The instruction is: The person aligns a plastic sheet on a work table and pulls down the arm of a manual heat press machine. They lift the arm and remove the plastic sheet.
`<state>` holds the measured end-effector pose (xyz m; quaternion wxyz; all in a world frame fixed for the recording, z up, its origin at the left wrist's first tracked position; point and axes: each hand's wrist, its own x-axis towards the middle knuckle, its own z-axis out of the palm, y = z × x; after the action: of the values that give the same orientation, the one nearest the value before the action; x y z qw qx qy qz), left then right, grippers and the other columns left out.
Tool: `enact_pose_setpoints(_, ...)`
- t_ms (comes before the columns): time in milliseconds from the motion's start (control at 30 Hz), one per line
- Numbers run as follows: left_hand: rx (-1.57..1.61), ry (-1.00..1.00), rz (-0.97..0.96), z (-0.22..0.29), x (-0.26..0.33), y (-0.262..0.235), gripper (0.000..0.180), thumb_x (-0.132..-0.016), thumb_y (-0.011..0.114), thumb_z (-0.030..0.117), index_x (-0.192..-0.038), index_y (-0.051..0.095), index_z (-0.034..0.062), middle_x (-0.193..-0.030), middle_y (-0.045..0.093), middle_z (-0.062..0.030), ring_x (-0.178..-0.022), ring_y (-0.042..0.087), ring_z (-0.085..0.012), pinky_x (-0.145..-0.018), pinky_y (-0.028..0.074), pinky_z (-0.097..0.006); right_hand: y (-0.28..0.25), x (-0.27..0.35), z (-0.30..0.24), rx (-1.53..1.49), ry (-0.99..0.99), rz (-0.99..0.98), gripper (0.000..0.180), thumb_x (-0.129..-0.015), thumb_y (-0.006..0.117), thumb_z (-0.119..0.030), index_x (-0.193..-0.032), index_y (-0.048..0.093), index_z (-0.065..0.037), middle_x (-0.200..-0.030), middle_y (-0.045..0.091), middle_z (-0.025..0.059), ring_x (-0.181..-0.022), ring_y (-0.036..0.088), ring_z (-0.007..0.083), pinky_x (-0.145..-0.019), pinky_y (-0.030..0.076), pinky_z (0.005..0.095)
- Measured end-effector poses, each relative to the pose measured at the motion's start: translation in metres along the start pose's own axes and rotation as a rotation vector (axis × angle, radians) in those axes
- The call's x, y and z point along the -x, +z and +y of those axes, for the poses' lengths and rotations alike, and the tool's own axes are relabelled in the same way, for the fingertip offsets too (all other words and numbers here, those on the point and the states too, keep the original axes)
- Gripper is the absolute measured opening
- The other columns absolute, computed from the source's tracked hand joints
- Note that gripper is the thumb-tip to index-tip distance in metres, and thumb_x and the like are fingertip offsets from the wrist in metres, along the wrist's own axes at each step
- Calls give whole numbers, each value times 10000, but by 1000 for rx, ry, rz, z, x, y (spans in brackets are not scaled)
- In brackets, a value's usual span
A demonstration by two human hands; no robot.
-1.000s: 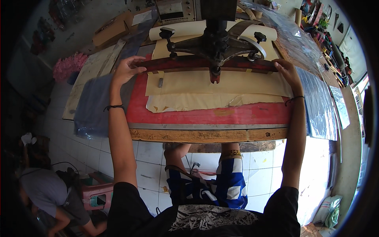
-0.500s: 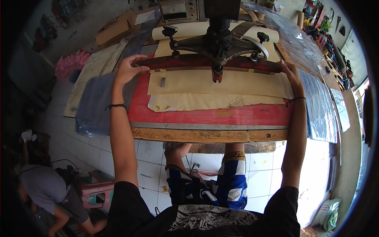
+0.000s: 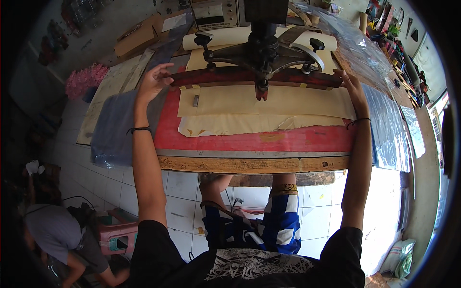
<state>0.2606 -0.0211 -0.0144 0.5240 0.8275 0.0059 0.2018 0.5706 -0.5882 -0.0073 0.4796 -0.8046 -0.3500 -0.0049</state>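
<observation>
A dark red press bar (image 3: 216, 78) hangs level from a black cast bracket (image 3: 237, 56) over cream paper sheets (image 3: 230, 101). At the bar's left end, my left hand (image 3: 154, 82) is open, thumb and fingers apart and holding nothing. My right hand (image 3: 351, 82) is by the other end with its fingers reaching toward the bar's tip; whether they touch it I cannot tell. A small grey metal block (image 3: 196, 101) lies on the paper at the left. Under the paper is a red sheet (image 3: 230, 143) on the wood-edged table (image 3: 249, 164).
Behind the bracket stands a machine box (image 3: 214, 14), with a cream roll (image 3: 218, 39) in front. Clear plastic sheets (image 3: 391, 127) hang over the right side. A cardboard box (image 3: 137, 36) sits back left. A person (image 3: 55, 230) bends by a pink stool (image 3: 115, 235) at lower left.
My left hand has drawn slightly left, off the bar's end, and its fingers have spread. My right fingers have shifted a little up and left. The bar stays about where it was.
</observation>
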Motion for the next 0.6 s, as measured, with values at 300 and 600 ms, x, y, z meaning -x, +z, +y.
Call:
enact_pose_setpoints(300,-75,-18,6,6,3,11,465,-804,826,166,-1204,645,14,-952,621,-54,-843,596,-109,-733,505,-253,-3,1,0,54,23,-12,618,-1013,447,-527,-1224,654,16,-1108,708,137,-1033,648,202,-885,486,342)
enact_pose_setpoints(600,-191,7,117,6,-1,6,349,-889,748,280,-1111,695,17,-877,663,-16,-846,615,-89,-775,491,-254,-4,-1,-1,55,12,-7,589,-1001,492,-505,-1194,674,21,-1105,717,143,-1004,657,196,-837,496,332)
